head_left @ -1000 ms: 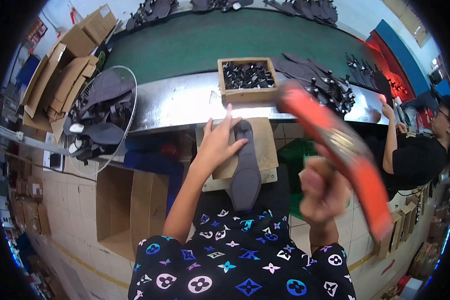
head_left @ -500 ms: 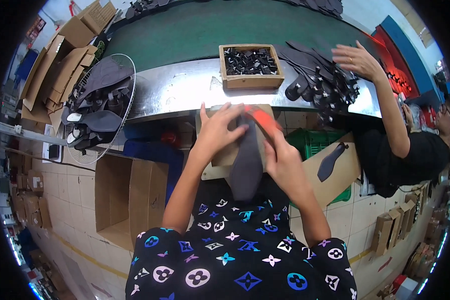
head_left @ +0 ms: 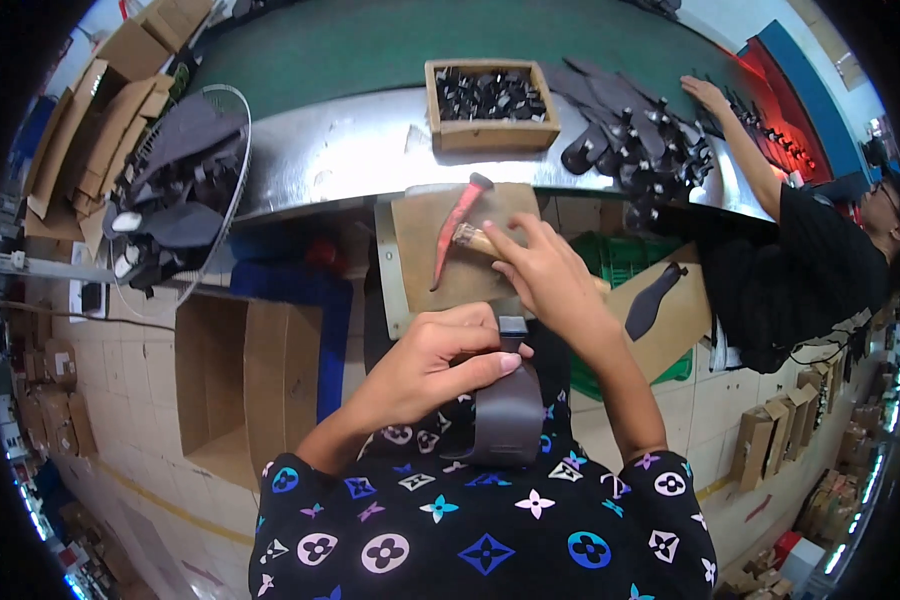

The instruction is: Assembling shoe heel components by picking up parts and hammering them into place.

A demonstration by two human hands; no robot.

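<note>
My left hand (head_left: 445, 362) is closed on a dark grey paddle-shaped piece (head_left: 508, 420), just above my lap. A small black clip (head_left: 512, 327) stands up at its narrow end, between thumb and fingers. The broad part bends down toward me. Ahead, a hammer (head_left: 457, 225) with a red head and wooden handle lies slanted over a brown work board (head_left: 420, 240). My right hand (head_left: 555, 275) is over the handle, thumb on one side and fingers on the other, in what looks like a loose hold. Part of the handle is hidden beneath it.
Behind the board, a wooden box (head_left: 495, 136) of black clips stands on the metal table edge (head_left: 320, 150). Similar grey pieces (head_left: 630, 150) are heaped right of it and in a wire basket (head_left: 240, 190) at left. A co-worker (head_left: 800, 270) sits at right. Cardboard boxes (head_left: 280, 390) stand at left.
The grey piece has come off the board toward my lap in my left hand. The hammer, blurred in motion earlier, is now down on the board. The co-worker's hand has moved farther back.
</note>
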